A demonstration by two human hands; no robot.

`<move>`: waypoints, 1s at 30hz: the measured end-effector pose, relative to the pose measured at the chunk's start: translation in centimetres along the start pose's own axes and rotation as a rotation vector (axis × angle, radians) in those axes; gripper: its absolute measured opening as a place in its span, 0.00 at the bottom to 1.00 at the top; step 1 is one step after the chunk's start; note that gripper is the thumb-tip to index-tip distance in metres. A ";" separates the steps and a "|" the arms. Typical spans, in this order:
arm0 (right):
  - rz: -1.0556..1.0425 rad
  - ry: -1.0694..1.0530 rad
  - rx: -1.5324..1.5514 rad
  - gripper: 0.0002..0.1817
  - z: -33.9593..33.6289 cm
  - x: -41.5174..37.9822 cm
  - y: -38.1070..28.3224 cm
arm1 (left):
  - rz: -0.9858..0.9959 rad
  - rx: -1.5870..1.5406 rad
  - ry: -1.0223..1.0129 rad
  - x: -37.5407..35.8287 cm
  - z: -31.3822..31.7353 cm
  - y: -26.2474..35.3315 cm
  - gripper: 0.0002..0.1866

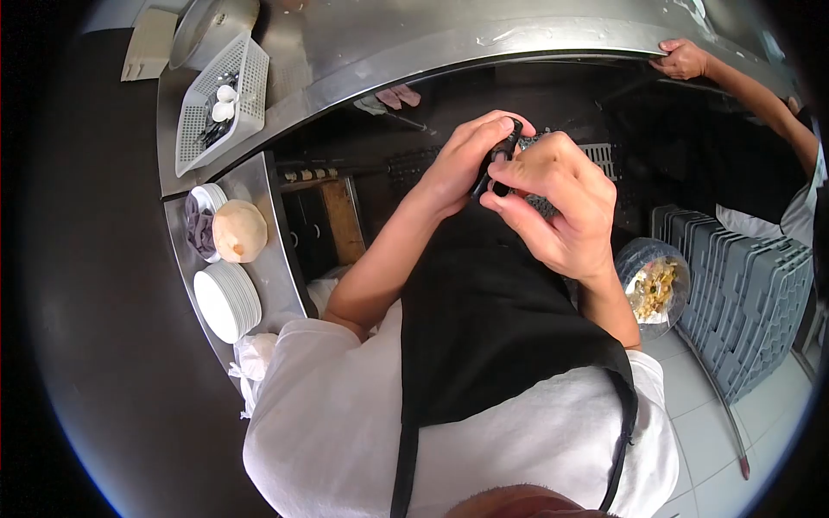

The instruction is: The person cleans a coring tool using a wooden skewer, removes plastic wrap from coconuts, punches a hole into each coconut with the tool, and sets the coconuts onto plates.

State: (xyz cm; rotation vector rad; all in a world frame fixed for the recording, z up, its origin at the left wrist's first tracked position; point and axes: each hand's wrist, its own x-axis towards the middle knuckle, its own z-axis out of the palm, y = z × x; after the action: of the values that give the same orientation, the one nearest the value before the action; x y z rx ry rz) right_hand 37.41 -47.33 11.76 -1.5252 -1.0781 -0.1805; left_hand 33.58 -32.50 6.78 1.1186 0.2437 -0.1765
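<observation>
Both my hands are raised together in front of the black apron (492,319). My left hand (466,160) is closed around a small dark object (511,142), whose upper end shows between thumb and fingers. My right hand (561,198) is pinched at the lower end of it, where a short black rounded piece (500,188) shows between finger and thumb. What kind of thing this is, and whether it is one piece or two, I cannot make out. The fingers hide most of it.
A steel counter (389,60) holds a white plastic basket (250,95) and a metal pot (211,30). Stacked white plates (226,302) and a pale round object (240,231) stand left. Right are folded grey crates (734,302), a lined scrap bin (654,289) and another person's hand (682,60).
</observation>
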 end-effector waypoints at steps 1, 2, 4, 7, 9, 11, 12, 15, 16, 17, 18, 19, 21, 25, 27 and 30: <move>-0.003 0.003 0.020 0.18 0.0 0.1 0.0 | 0.010 0.013 -0.011 0.1 -0.3 0.0 0.17; 0.000 0.000 0.029 0.18 0.0 0.2 0.0 | 0.019 0.027 -0.023 0.2 -0.4 0.1 0.17; 0.006 -0.009 0.048 0.17 0.0 0.4 0.1 | 0.035 0.060 -0.029 0.5 -0.4 0.4 0.18; 0.002 0.006 0.085 0.17 0.0 0.9 0.1 | 0.056 0.094 -0.045 0.8 -0.3 1.1 0.18; -0.003 0.008 0.081 0.17 -0.2 1.3 0.1 | 0.058 0.111 -0.058 1.0 -0.3 1.7 0.18; -0.009 0.007 0.075 0.17 -0.4 1.7 0.3 | 0.048 0.124 -0.069 1.3 -0.2 2.2 0.18; -0.010 0.003 0.073 0.17 -0.5 1.8 0.5 | 0.052 0.120 -0.073 1.5 -0.1 2.4 0.18; -0.008 0.021 0.084 0.17 -0.5 1.8 0.5 | 0.051 0.101 -0.068 1.6 0.0 2.4 0.18; -0.008 0.032 0.089 0.17 -0.4 1.8 0.5 | 0.045 0.091 -0.061 1.6 0.1 2.3 0.18; -0.006 0.036 0.091 0.17 -0.4 1.7 0.5 | 0.040 0.081 -0.053 1.5 0.2 2.2 0.18; -0.005 0.041 0.091 0.17 -0.4 1.7 0.5 | 0.030 0.082 -0.058 1.5 0.2 2.2 0.18; -0.006 0.045 0.090 0.17 -0.4 1.7 0.6 | 0.022 0.084 -0.064 1.6 0.2 2.3 0.18; -0.009 0.044 0.089 0.16 -0.5 1.8 0.6 | 0.025 0.090 -0.067 1.7 0.2 2.2 0.18; -0.047 0.051 0.068 0.16 -1.0 2.2 0.5 | 0.050 0.095 -0.073 2.2 0.3 2.6 0.17; -0.048 0.063 0.078 0.15 -1.3 2.3 0.7 | 0.031 0.073 -0.037 2.1 0.9 3.3 0.16; -0.046 0.080 0.066 0.15 -1.8 2.6 0.8 | 0.117 0.091 0.060 2.5 1.2 3.4 0.16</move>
State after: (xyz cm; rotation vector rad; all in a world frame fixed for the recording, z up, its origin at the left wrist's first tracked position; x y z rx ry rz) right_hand 40.19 -47.45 13.42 -1.4239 -1.0462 -0.2337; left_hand 36.95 -32.22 9.52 1.2268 0.2243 -0.0506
